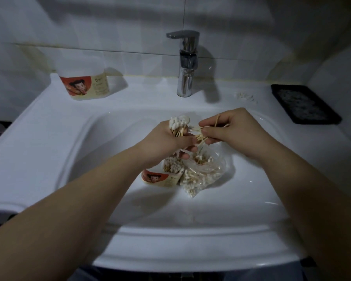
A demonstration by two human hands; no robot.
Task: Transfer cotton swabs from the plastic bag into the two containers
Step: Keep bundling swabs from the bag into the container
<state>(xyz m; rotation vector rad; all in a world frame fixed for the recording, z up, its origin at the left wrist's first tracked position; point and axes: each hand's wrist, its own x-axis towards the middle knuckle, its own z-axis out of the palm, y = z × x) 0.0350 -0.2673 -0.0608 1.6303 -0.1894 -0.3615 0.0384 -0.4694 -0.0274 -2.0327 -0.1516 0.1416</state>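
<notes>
Both forearms (85, 201) are seen reaching over the front rim of the sink (190, 258) and meeting above the basin. The left hand (166, 138) is curled closed round a bundle of cotton swabs (177, 124), held nearly upright with the cotton heads uppermost. The right hand (231, 128) is likewise closed, its fingertips pinching a few loose swabs (201, 135). These lie crosswise, roughly left to right, with their ends touching the bundle. One stick is seen projecting upward between the fingers.

Directly below the left hand, the near container (162, 177) is found standing in the basin, open-topped and partly filled with upright swabs. Its mouth is partly hidden by the hand. The plastic bag (205, 175) lies touching its right side, open toward the hands, with many swabs left inside. The far container (85, 86) stands on the back-left ledge, well apart from both hands; whether it holds anything cannot be told.

It is judged that the crosswise swabs must be turned parallel to the bundle before the bundle is lowered straight down into the near container, the left hand being the nearer. The bag's raised mouth beside the container is noted as the likeliest snag. A faucet (187, 63) is noted behind, stray swabs (245, 96) on the back-right ledge, and a black tray (304, 103) beyond them.
</notes>
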